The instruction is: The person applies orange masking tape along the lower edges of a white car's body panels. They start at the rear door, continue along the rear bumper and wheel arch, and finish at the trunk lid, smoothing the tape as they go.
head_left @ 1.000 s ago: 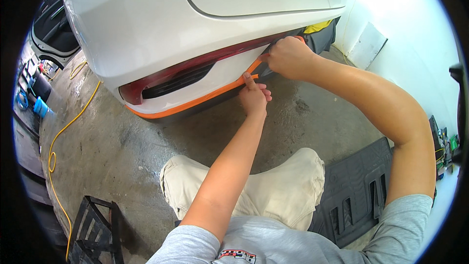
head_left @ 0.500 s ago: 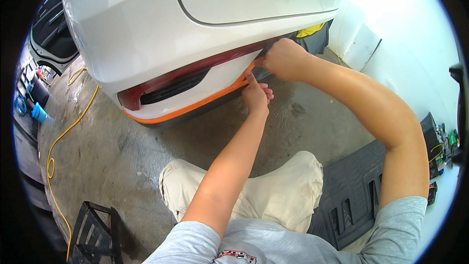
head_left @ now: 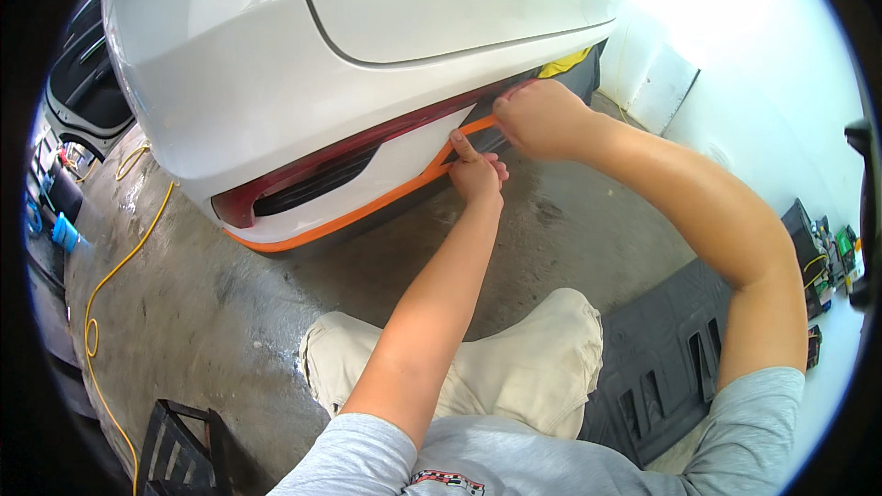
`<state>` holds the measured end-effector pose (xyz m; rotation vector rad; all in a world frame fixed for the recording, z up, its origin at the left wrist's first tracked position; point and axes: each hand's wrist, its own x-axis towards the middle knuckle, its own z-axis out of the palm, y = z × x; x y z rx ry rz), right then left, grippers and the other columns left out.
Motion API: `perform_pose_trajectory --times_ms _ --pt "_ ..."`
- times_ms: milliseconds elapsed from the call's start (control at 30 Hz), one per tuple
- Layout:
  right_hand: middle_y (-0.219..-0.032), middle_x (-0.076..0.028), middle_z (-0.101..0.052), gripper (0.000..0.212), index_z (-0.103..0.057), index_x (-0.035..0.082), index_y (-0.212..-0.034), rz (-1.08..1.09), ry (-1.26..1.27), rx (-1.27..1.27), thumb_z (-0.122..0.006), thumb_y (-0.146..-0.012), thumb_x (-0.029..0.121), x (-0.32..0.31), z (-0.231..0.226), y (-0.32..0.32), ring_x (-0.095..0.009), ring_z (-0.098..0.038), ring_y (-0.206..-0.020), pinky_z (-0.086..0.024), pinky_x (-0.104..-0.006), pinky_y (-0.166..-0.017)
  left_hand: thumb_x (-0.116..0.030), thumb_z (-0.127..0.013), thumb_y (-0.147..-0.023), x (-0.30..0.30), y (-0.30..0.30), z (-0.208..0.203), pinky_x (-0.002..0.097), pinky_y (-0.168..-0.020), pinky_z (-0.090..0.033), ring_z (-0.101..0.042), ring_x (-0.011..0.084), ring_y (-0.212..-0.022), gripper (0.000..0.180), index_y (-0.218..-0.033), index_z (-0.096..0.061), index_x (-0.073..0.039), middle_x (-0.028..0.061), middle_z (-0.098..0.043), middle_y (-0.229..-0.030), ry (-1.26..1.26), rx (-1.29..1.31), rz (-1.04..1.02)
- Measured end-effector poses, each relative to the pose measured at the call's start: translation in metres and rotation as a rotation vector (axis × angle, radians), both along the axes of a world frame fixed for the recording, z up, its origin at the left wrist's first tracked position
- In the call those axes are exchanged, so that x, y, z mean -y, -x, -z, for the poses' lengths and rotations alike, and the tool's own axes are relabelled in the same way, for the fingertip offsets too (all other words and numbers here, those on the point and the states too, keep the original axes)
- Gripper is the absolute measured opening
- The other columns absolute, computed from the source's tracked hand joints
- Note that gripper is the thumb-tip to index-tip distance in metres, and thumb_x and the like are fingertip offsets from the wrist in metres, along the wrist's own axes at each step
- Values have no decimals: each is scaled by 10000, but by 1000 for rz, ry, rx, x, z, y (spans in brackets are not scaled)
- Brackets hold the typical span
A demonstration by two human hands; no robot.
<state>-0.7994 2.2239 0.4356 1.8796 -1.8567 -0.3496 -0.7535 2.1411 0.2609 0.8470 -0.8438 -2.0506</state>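
Note:
A strip of orange masking tape (head_left: 363, 209) runs along the lower edge of the white bumper (head_left: 335, 204) and turns up at its right end. My left hand (head_left: 476, 176) has its thumb up against the tape near that bend, its other fingers loosely curled below and apart from the thumb. My right hand (head_left: 542, 118) is closed, pinching the tape's end. Between the hands a short stretch of tape is pulled straight up to the right. The pinching fingertips are partly hidden. Just above lies a dark red strip (head_left: 331, 140) with a dark opening (head_left: 322, 174) beneath it.
A black slotted panel (head_left: 657, 349) lies on the floor at my right. A black frame (head_left: 179, 445) stands at lower left, near a yellow hose (head_left: 115, 285). A white wall (head_left: 772, 83) rises on the right, and tools (head_left: 831, 257) sit beside it.
The view has shifted, so the car sits a little lower and further left. My right hand has drawn away from my left, and more straight tape shows between them.

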Motion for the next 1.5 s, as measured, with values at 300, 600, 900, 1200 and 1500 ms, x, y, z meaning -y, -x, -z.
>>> perform_pose_trajectory --times_ms 300,600,900,1200,1500 --pt "-792 -142 -786 328 -777 75 -895 282 383 3 -721 -1002 380 14 20 3 -333 -800 -768 -623 -448 -653 -973 -364 -932 3 -3 0 299 -411 -384 -587 194 -448 1005 -760 -573 -6 83 -605 -585 -1 -8 55" --pt "-743 -116 -770 375 -772 97 -862 336 638 122 -758 -959 459 25 43 6 -309 -784 -706 -601 -452 -612 -949 -393 -952 0 -9 -6 308 -417 -403 -591 198 -453 983 -750 -572 -4 92 -607 -583 10 -9 52" --pt "-797 -117 -786 276 -774 88 -887 416 648 206 -728 -947 354 31 52 1 -308 -801 -769 -613 -444 -666 -871 -593 -944 1 7 -47 294 -434 -390 -586 149 -485 814 -777 -601 -75 29 -607 -611 91 61 118" --pt "-823 -171 -788 379 -773 59 -890 475 729 388 -677 -977 415 32 58 -12 -365 -791 -778 -612 -493 -711 -850 -607 -957 7 30 -45 314 -419 -392 -585 138 -498 761 -881 -657 -95 32 -689 -725 134 135 87" --pt "-858 -274 -771 387 -826 42 -864 892 1544 1186 -695 -952 395 26 107 53 -418 -789 -875 -586 -549 -783 -856 -377 -1033 13 48 -34 363 -470 -507 -614 262 -481 945 -757 -573 26 140 -639 -629 213 151 59"
